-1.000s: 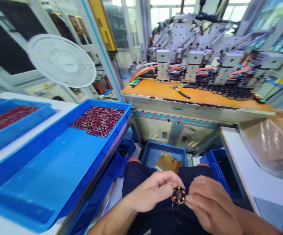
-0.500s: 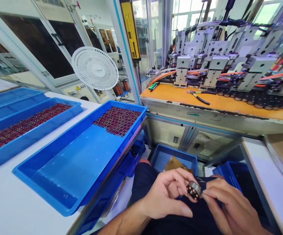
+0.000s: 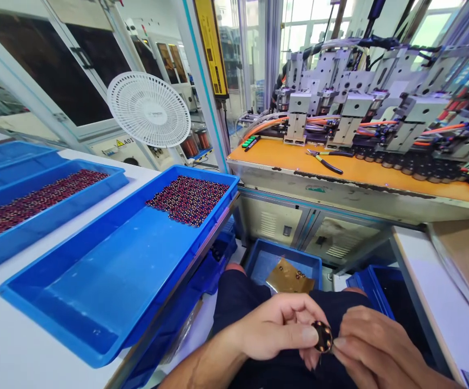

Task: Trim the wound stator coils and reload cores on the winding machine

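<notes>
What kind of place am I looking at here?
Probably a factory workshop, judging by the large machine, the pliers on the orange worktop, and the blue tray holding many small parts.

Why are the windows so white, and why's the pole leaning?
Head view: strong daylight probably turns the windows nearly white; head view: a wide lens and tilted head likely make the pole lean; head view: the plastic at right has shiny streaks; head view: the round part in the left hand looks fairly clear, its finest details too small.

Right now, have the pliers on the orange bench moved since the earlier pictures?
No, neither way: judged against the orange bench, the pliers lie in the same place.
</notes>
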